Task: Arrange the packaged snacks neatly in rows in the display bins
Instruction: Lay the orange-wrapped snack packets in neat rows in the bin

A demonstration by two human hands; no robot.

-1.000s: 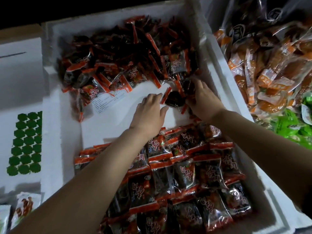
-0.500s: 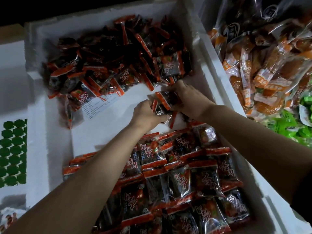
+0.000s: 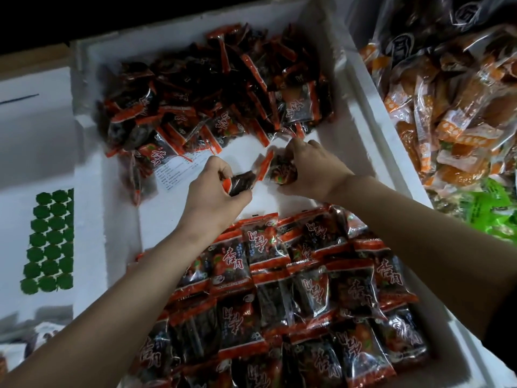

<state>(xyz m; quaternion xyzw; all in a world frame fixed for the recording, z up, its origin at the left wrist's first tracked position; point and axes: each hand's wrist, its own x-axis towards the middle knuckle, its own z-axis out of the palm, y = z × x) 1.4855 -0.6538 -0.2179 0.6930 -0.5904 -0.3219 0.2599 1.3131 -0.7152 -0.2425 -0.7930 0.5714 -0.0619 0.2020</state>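
The left hand (image 3: 215, 193) grips one dark red-edged packet (image 3: 242, 182); its fingers (image 3: 222, 169) are curled round the packet's near end. The right hand (image 3: 314, 168) grips a second packet (image 3: 281, 171); its fingers are curled over it from the far side. Both hands are over the bare white floor at the middle of the foam bin (image 3: 361, 113); whether the two packets touch cannot be determined. A loose pile (image 3: 212, 88) of like packets fills the bin's far end; overlapping laid rows (image 3: 296, 289) fill the near end, beneath both forearms. To the right lie orange packets (image 3: 461, 113) and green packets (image 3: 489, 208); a sheet of green dots (image 3: 50, 242) lies to the left.
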